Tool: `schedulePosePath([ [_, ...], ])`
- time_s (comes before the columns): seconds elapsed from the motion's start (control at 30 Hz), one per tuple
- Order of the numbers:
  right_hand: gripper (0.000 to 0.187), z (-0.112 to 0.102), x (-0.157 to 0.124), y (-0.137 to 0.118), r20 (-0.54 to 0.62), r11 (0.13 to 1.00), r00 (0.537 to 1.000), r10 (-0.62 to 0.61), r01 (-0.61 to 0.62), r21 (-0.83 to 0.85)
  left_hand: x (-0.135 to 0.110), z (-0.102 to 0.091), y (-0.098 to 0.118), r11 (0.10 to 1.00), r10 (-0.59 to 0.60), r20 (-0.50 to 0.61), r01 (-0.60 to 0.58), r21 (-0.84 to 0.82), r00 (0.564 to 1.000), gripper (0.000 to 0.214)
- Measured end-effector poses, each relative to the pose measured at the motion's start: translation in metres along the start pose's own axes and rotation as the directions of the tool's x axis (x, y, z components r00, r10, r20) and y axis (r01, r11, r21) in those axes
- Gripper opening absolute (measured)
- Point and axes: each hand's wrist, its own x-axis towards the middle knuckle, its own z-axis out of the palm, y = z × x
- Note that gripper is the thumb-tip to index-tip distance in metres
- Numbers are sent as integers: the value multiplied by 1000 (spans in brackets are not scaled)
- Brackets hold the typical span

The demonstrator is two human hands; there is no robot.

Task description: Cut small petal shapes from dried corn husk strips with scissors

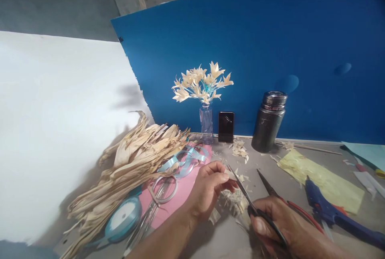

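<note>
My left hand (209, 189) is closed in a pinch on a small pale piece of corn husk (231, 175) near the middle of the table. My right hand (278, 227) grips black scissors (245, 193) by the handles, and the open blades point up at the husk piece. Pale husk trimmings (233, 203) lie scattered under both hands.
A pile of dried corn husks (132, 162) lies at left beside a light-blue ribbon spool (123, 217), a tape ring (164, 189) and pink paper (180, 191). Husk flowers in a bottle (206, 120), a phone (225, 126) and a dark flask (269, 120) stand against the blue board. A second pair of scissors (270, 189), a blue glue gun (327, 211) and yellow paper (323, 181) lie at right.
</note>
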Motion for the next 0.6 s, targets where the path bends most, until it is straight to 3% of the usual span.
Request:
schedulePosePath([
  [0.6,74,5,-1,-1,43,993,998,-35,30,112,-1,-1,1,999,24,-5,-25,-42,1000,11],
])
